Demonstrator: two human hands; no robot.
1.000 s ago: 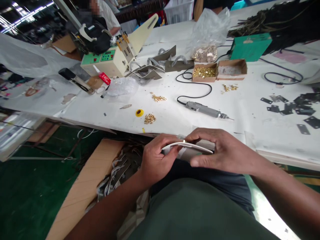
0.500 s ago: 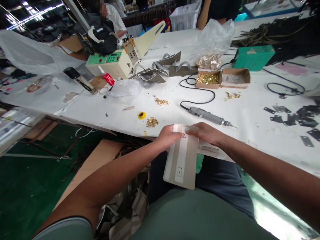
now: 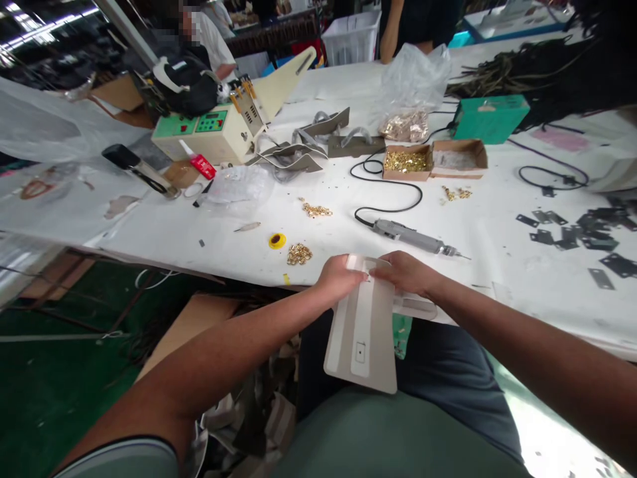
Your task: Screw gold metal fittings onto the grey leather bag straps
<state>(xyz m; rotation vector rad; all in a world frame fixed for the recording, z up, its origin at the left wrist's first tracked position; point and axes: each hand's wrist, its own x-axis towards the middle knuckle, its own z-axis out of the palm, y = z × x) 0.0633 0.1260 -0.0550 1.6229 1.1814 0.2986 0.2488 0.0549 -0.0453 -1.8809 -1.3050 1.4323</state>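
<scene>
We observe the left hand clamped on the far end of a beige panel, its thumb laid across the face and the other fingers hidden behind. The right hand pinches the same end from the right side, thumb also on the face; the two thumb tips nearly meet, and we cannot tell how its remaining fingers sit underneath. The panel looks flat and stiff, with rounded near corners; we note a paler strip running lengthwise, marked at its near end by a small drawn rectangle with a dot inside. The panel lies between the hands and extends from them toward the near side, tilted, above the person's lap and just off the near edge of the table. Beyond the hands we record a grey electric screwdriver to the far right and a heap of gold-coloured pieces to the far left.
</scene>
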